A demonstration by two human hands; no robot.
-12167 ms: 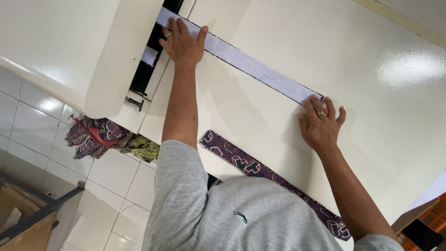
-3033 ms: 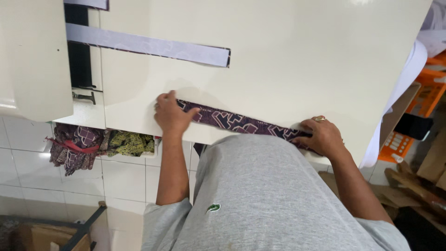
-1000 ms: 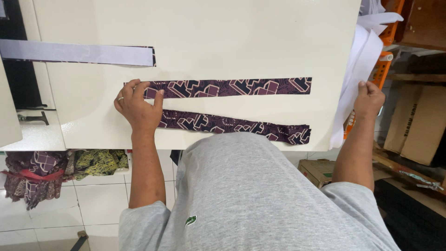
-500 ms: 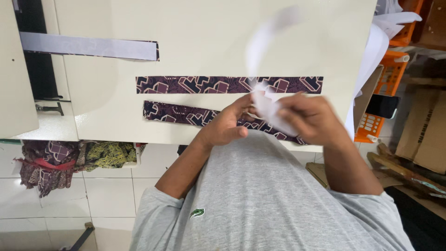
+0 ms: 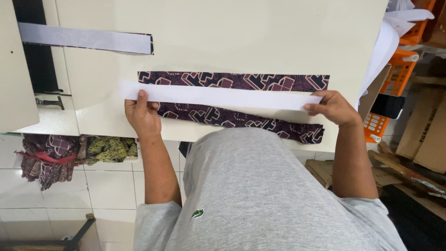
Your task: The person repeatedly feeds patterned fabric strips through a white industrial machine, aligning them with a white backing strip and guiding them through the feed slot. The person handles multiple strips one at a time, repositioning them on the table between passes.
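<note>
Two purple patterned fabric strips lie side by side on the cream table (image 5: 232,37): the far fabric strip (image 5: 232,81) and the near fabric strip (image 5: 232,118). I hold a long white strip (image 5: 218,96) stretched flat over them, between the two. My left hand (image 5: 141,114) pins its left end with the fingers on top. My right hand (image 5: 332,108) pinches its right end near the table's right edge.
A white-faced strip (image 5: 86,39) lies at the table's far left over a dark gap. White sheets (image 5: 385,42) hang off the right edge beside an orange crate (image 5: 395,79). Cloth bundles (image 5: 74,153) lie on the tiled floor; cardboard boxes (image 5: 427,135) stand at the right.
Half a second ago both hands held the white strip bunched above the table near my chest. It is now spread out flat over the two purple strips, hands apart at its ends.
</note>
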